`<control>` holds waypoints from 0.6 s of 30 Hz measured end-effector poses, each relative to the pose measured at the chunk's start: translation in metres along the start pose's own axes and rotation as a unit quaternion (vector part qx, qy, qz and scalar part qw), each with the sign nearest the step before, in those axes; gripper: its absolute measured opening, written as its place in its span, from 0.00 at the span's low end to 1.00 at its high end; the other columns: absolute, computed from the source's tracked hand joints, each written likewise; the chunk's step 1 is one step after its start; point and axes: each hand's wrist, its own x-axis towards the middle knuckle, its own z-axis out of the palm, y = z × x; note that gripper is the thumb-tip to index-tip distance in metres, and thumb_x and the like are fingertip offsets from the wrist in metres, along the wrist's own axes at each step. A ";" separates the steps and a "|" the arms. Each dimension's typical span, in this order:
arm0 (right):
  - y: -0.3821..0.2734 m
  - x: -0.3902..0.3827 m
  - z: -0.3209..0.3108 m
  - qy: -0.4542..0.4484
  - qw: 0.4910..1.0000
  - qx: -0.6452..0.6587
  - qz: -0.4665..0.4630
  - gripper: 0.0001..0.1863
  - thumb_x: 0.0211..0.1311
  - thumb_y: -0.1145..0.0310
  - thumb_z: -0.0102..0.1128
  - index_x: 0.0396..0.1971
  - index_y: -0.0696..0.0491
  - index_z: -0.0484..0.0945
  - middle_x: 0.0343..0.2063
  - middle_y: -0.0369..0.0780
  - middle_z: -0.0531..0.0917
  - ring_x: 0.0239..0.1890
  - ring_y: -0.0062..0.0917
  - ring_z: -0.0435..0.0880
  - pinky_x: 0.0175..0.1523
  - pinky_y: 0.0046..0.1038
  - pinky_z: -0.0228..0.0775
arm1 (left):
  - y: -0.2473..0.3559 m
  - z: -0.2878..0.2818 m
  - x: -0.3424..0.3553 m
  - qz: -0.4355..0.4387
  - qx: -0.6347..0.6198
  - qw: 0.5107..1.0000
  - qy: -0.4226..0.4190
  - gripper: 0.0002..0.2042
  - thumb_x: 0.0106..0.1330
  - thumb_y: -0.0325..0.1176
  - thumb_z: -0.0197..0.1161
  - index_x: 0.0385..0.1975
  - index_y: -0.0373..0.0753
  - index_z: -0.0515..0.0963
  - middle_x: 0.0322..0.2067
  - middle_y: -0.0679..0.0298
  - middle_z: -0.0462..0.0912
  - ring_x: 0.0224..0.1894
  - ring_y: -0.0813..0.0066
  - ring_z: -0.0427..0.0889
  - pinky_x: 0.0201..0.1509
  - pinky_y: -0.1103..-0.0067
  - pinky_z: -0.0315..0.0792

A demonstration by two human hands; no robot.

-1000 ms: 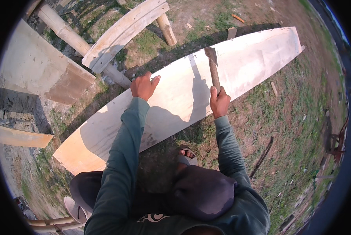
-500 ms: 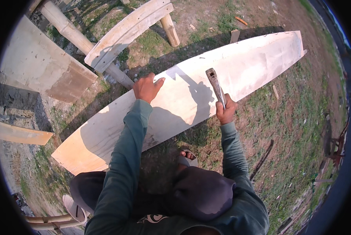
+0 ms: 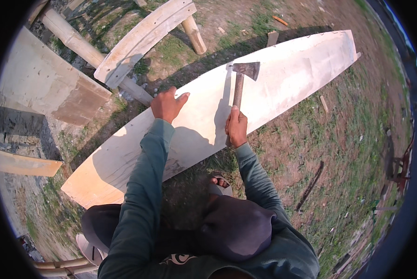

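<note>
A long pale wooden board, apparently plywood, runs diagonally in front of me from lower left to upper right. At its far edge my left hand is closed over the rim; the thumb lies on top and some fingers are hidden beyond the edge. My right hand is wrapped round the wooden handle of a hatchet. The hatchet's dark metal head is over the board near its far edge, blade toward the right. Whether the head touches the wood I cannot tell. Its shadow falls on the board just left of the handle.
Beyond my left hand stands a curved wooden plank on round posts. A grey slab leans at the left, with a smaller curved wood strip below it. A dark stick and a wood scrap lie on the grass at right.
My right hand has moved left and up with the hatchet. The hatchet has come down over the board, its head now showing side-on. My left hand stays at the far edge.
</note>
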 end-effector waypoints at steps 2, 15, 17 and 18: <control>-0.012 0.006 0.002 -0.014 1.000 -0.018 -0.004 0.24 0.72 0.51 0.43 0.19 0.52 0.64 0.09 0.32 0.64 0.09 0.15 0.62 0.14 0.22 0.55 | -0.005 -0.001 0.002 0.010 0.005 1.000 -0.016 0.24 0.53 0.55 0.66 0.34 0.36 0.80 0.26 0.49 0.83 0.31 0.50 0.83 0.34 0.60 0.75; -0.028 0.007 0.001 0.077 0.929 -0.290 -0.220 0.24 0.67 0.52 0.54 0.22 0.59 0.70 0.11 0.47 0.71 0.13 0.32 0.72 0.21 0.36 0.62 | -0.008 -0.010 -0.003 -0.008 0.019 0.999 -0.029 0.25 0.57 0.57 0.62 0.34 0.36 0.80 0.24 0.48 0.82 0.29 0.50 0.83 0.33 0.61 0.74; -0.017 0.001 -0.007 0.093 0.934 -0.239 -0.247 0.23 0.67 0.53 0.54 0.23 0.60 0.71 0.11 0.46 0.72 0.14 0.31 0.73 0.22 0.36 0.62 | -0.001 -0.015 -0.008 0.014 0.026 0.999 -0.011 0.24 0.58 0.56 0.61 0.31 0.36 0.80 0.22 0.48 0.81 0.26 0.50 0.82 0.30 0.61 0.73; -0.008 -0.003 -0.011 0.099 0.937 -0.212 -0.261 0.23 0.68 0.53 0.53 0.24 0.60 0.72 0.12 0.46 0.72 0.14 0.31 0.73 0.22 0.36 0.63 | 0.002 -0.017 -0.009 0.014 0.024 1.000 -0.008 0.25 0.59 0.57 0.61 0.30 0.36 0.80 0.21 0.48 0.81 0.26 0.50 0.82 0.30 0.60 0.73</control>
